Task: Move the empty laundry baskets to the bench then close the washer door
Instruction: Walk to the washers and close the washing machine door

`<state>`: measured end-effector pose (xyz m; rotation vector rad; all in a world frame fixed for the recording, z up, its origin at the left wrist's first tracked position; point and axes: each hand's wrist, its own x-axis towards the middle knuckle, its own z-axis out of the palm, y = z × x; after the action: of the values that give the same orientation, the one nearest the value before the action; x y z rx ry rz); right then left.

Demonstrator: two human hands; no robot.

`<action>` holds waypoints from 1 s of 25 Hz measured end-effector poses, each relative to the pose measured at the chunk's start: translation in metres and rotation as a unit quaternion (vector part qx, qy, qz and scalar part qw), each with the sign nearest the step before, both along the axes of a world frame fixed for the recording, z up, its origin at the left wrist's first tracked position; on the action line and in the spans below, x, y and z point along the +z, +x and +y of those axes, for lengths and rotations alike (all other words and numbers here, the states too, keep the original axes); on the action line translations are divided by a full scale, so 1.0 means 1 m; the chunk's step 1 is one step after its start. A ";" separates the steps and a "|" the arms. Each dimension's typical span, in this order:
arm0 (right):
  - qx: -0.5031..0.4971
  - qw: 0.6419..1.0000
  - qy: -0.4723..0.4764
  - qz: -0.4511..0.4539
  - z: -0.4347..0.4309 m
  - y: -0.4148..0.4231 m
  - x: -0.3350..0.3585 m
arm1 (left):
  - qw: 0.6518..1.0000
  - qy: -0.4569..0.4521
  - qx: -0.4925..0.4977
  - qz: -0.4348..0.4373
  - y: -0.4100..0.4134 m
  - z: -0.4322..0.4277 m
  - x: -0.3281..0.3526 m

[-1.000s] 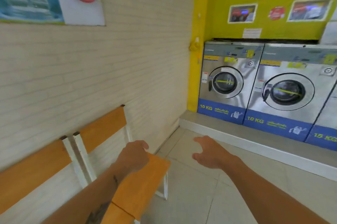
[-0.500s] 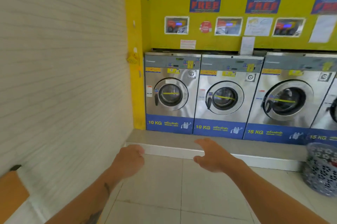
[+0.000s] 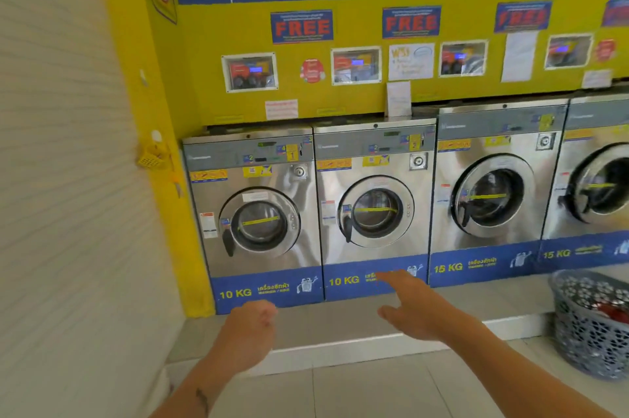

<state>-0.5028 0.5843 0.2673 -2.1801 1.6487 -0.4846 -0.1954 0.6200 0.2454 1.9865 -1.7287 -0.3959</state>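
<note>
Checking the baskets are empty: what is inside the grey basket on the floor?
Inside the grey basket, something red shows; blur hides what it is, and the basket's wall covers the bottom.

Washers [image 3: 374, 199] of shiny brushed steel; basket [image 3: 592, 332] of perforated grey plastic; floor tiles [image 3: 357, 390] smooth, pale, faintly glossy

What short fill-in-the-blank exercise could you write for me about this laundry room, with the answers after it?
1. The leftmost washer is labelled ___ KG.
2. The basket is at the ___ edge of the view.
3. The blue sign above the leftmost washer reads ___.
4. The left hand and the right hand both hold ___.

Missing words: 10; right; FREE; nothing.
</note>
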 end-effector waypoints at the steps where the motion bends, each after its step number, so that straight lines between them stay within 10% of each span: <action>1: -0.005 1.000 0.002 -0.005 -0.028 -0.011 0.003 | 1.000 -0.003 0.003 0.010 -0.008 -0.029 0.001; 17: -0.039 0.997 -0.031 0.052 -0.433 -0.120 0.001 | 0.975 0.008 -0.037 0.220 -0.134 -0.452 -0.024; 25: -0.062 0.995 -0.012 0.082 -0.636 -0.138 0.004 | 0.984 -0.008 -0.115 0.136 -0.173 -0.681 -0.028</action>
<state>-0.6405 -0.0520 0.2717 -2.1942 1.8828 -0.3696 -0.3687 -0.0606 0.2171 1.6353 -1.7785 -0.6955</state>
